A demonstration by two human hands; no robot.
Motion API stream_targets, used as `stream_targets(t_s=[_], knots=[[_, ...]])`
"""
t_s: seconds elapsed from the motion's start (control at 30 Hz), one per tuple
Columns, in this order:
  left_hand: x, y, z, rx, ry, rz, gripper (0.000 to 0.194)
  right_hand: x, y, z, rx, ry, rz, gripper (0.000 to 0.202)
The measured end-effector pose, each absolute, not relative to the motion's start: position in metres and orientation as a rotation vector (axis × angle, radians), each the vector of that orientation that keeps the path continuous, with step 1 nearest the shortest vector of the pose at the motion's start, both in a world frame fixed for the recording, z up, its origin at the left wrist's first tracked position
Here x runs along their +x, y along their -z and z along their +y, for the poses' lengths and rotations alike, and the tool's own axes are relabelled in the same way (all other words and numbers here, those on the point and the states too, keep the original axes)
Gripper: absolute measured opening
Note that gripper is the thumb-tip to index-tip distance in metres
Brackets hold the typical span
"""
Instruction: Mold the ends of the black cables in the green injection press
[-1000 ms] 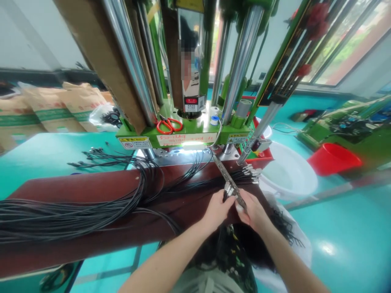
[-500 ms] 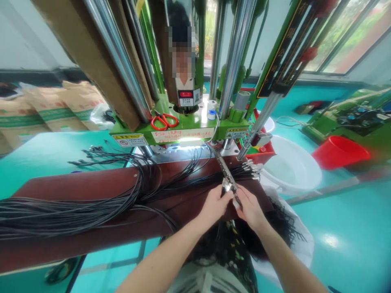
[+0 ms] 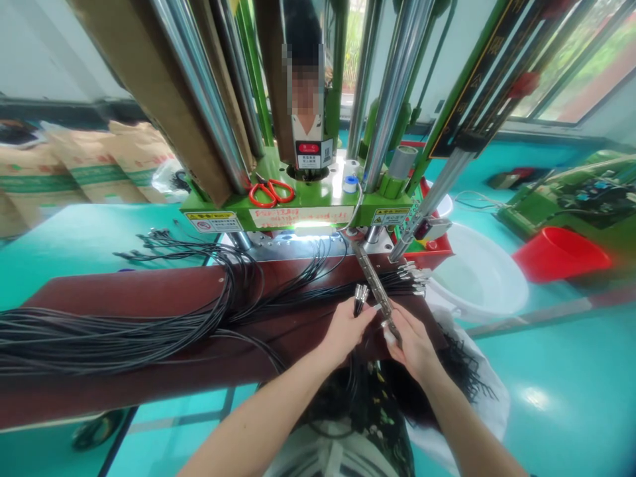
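My left hand (image 3: 344, 329) is closed on a small bunch of black cables with silver metal connectors (image 3: 362, 292) pointing up. Its thumb side is beside a long, narrow metal bar (image 3: 370, 271) with a row of notches. My right hand (image 3: 411, 336) wraps around the near end of this bar; a whitish piece shows at its fingers. The bar slants away toward the lit bed of a green press (image 3: 228, 222). Below my left hand, cable lengths hang toward my lap. More black cables (image 3: 308, 295) with silver ends (image 3: 413, 275) lie across the brown bench (image 3: 163, 286).
Red-handled scissors (image 3: 271, 193) and a blue-and-white tape roll (image 3: 350, 183) rest on the press. At right stand a white tub (image 3: 511, 291) and a red bucket (image 3: 561, 257). A thick cable bundle (image 3: 99, 341) covers the bench's left side. Paper sacks (image 3: 79, 162) stand behind.
My left hand has drawn a little left of the bar, and the connectors in it now stand apart from the bar. My right hand keeps its hold. The camera view has shifted slightly.
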State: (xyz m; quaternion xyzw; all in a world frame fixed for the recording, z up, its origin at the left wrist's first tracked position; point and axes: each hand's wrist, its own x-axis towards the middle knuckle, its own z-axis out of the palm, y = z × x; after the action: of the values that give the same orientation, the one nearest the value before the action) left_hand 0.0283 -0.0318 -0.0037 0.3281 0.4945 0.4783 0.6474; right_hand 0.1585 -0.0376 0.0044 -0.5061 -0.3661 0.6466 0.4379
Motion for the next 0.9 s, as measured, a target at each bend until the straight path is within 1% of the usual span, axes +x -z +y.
stream_targets(t_s=[0.3,0.43,0.53,0.63,0.7,0.8,0.9], knots=[[0.028,0.007,-0.032,0.871,-1.067,1.132,0.035,0.16,-0.005,-0.037,-1.319,-1.6,-0.908,0.054],[0.027,0.009,-0.033,0.927,-1.086,1.159,0.033,0.16,-0.001,-0.039,-1.354,-1.547,-1.04,0.055],[0.025,0.007,-0.033,0.993,-1.118,1.167,0.03,0.159,0.0,-0.04,-1.386,-1.486,-1.161,0.053],[0.021,0.002,-0.032,1.038,-1.176,1.173,0.029,0.158,0.0,-0.041,-1.379,-1.52,-1.059,0.05],[0.017,-0.002,-0.03,0.972,-1.27,1.183,0.03,0.158,0.0,-0.04,-1.371,-1.545,-0.936,0.048],[0.015,-0.006,-0.028,0.723,-1.358,1.143,0.028,0.16,-0.001,-0.039,-1.353,-1.554,-0.847,0.052],[0.017,-0.007,-0.029,0.652,-1.215,1.068,0.03,0.161,-0.004,-0.039,-1.343,-1.568,-0.864,0.054]])
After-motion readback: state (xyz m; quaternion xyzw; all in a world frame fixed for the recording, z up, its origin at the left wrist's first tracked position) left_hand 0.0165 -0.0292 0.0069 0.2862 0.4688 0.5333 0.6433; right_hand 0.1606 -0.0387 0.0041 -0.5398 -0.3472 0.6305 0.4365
